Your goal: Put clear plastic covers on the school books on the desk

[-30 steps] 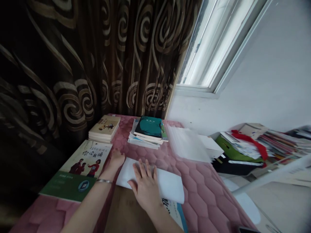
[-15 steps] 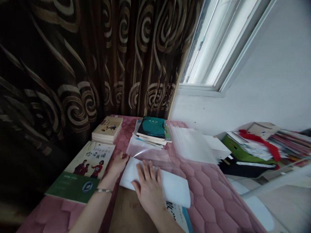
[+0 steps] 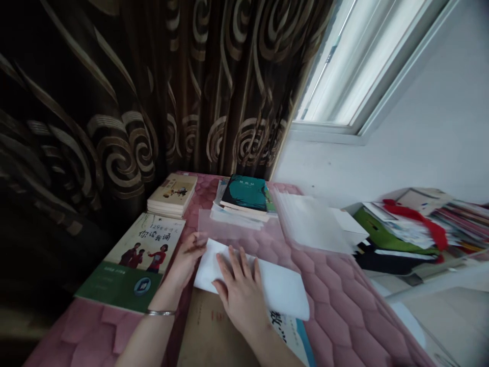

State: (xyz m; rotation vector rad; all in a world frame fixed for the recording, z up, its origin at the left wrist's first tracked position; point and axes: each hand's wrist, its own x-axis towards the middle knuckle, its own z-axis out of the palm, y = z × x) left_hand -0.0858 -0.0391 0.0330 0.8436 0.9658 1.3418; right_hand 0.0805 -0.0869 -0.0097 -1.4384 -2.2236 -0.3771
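Your left hand (image 3: 188,259) uncurled half-open, hold unclear, beside the white oblong paper sheet (image 3: 284,285); your flat right hand (image 3: 242,293) apparently steadied it.

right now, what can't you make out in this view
In the head view:
Middle of the white sheet: hidden under the right hand.
Lower end of the brown cover: cut off by the picture's bottom edge.
Whether the left hand grips anything: too blurred.
Faces of the papers beneath the teal book: hidden by it.

Head view, forward-down (fairly near)
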